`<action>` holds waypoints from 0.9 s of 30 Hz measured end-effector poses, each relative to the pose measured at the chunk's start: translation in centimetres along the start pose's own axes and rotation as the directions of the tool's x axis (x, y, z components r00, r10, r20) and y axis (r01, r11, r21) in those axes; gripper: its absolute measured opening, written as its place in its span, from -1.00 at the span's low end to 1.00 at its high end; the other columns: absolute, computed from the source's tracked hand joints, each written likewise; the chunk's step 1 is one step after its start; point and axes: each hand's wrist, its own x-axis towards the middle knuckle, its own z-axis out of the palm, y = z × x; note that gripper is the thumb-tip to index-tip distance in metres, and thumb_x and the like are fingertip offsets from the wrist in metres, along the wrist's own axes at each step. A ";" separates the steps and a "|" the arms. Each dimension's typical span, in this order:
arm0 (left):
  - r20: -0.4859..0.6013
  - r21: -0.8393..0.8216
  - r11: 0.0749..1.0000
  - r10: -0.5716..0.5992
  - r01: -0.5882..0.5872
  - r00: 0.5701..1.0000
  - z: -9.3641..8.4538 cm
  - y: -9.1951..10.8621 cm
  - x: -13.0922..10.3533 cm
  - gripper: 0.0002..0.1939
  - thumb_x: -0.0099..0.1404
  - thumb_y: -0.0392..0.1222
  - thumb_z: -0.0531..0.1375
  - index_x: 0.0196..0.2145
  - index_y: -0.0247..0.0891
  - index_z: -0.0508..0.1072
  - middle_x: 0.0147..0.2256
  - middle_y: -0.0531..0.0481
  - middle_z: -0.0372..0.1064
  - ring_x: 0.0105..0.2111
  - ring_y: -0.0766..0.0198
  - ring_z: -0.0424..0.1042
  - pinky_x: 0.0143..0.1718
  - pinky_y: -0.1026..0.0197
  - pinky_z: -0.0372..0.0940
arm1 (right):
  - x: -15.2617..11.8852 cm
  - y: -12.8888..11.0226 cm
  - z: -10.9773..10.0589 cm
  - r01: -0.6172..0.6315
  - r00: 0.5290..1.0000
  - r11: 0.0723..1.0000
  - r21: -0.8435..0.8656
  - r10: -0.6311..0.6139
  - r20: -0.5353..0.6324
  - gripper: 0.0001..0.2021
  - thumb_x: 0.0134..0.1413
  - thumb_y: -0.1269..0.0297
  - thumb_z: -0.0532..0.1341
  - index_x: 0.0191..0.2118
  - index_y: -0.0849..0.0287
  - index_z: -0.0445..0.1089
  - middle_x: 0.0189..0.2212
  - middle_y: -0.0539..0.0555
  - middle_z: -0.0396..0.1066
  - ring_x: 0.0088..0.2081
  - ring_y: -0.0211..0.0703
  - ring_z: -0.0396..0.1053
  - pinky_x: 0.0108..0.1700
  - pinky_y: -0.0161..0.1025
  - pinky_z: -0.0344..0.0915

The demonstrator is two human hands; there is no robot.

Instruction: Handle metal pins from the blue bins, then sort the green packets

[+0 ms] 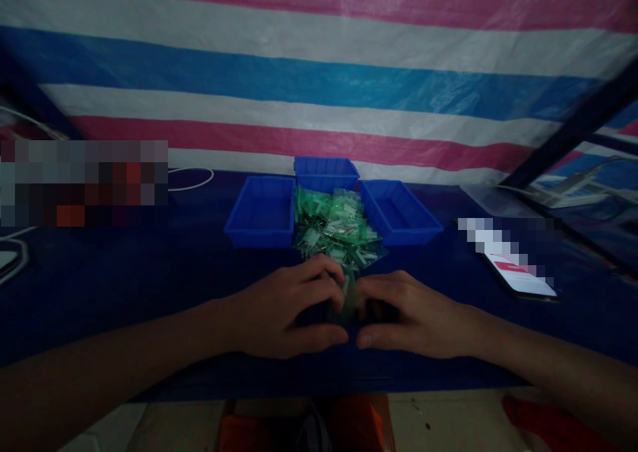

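A small see-through plastic bag (349,294) with a greenish tint is between my two hands, just in front of a pile. My left hand (299,306) has its fingers curled against the bag's left side, the thumb stretched below them. From the right, my right hand (413,312) bends its fingers onto the same bag, thumb pointing left. Both hands are close to the table, their thumb tips a short gap apart. Part of the bag is hidden by the fingers. Beyond it lies a heap of clear bags with green and whitish pieces (333,226).
Blue trays stand left (259,239), behind (326,166) and right (406,232) of the heap on the dark blue table (164,279). A phone (523,276) with a lit screen lies at right. A white cable (192,187) curves at left. Striped sheeting (319,80) hangs behind.
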 end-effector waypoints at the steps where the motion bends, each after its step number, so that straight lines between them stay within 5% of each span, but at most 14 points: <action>1: 0.015 0.027 1.000 0.006 -0.007 1.000 0.0 0.1 -0.1 -0.78 0.26 -0.10 0.12 -0.19 -0.27 0.31 -0.08 -0.12 0.16 -0.15 0.25 0.28 -0.10 0.19 0.25 | 0.0 0.1 0.0 -0.001 1.000 1.000 -0.009 0.001 -0.018 -0.74 0.07 0.11 0.19 -0.39 0.24 0.31 -0.57 -0.09 0.26 -0.57 -0.42 0.20 -0.54 -0.45 0.11; 7: 0.000 0.111 0.994 0.015 -0.014 1.000 0.5 0.4 -0.3 -0.82 0.27 -0.17 0.09 -0.18 -0.26 0.27 -0.15 -0.08 0.18 -0.20 0.28 0.28 -0.20 0.24 0.26 | 0.0 1.0 0.0 0.035 0.995 0.985 -0.171 -0.051 -0.088 -0.75 0.19 0.29 0.04 -0.50 0.22 0.24 -0.63 -0.11 0.12 -0.61 -0.43 0.08 -0.55 -0.42 0.00; 12: -0.202 0.076 0.976 -0.184 0.203 0.962 0.5 -0.1 -0.2 -0.89 0.27 -0.21 0.08 -0.26 -0.24 0.20 -0.37 0.07 0.17 -0.42 0.39 0.24 -0.39 0.33 0.21 | -0.3 1.0 -0.6 0.085 0.989 0.972 -0.217 -0.109 -0.098 -0.80 0.17 0.34 0.05 -0.47 0.23 0.24 -0.60 -0.09 0.15 -0.57 -0.41 0.13 -0.50 -0.41 0.06; 17: -0.041 0.045 0.982 -0.180 0.182 0.983 0.1 -0.5 0.0 -0.88 0.29 -0.24 0.04 -0.41 -0.27 0.26 -0.52 0.15 0.15 -0.54 0.45 0.19 -0.49 0.38 0.10 | -0.2 1.3 -0.8 0.053 0.997 0.982 -0.179 -0.063 -0.049 -0.81 0.20 0.28 0.05 -0.38 0.24 0.29 -0.58 -0.07 0.22 -0.56 -0.40 0.18 -0.50 -0.41 0.10; 27: -0.063 0.071 0.981 -0.174 0.178 0.983 0.1 -0.5 -0.1 -0.92 0.28 -0.25 0.05 -0.36 -0.27 0.31 -0.52 0.14 0.20 -0.56 0.46 0.21 -0.50 0.40 0.10 | -0.1 1.6 -1.1 0.027 1.000 0.986 -0.162 -0.029 -0.008 -0.86 0.14 0.26 0.14 -0.26 0.24 0.33 -0.54 -0.05 0.32 -0.54 -0.39 0.28 -0.51 -0.43 0.16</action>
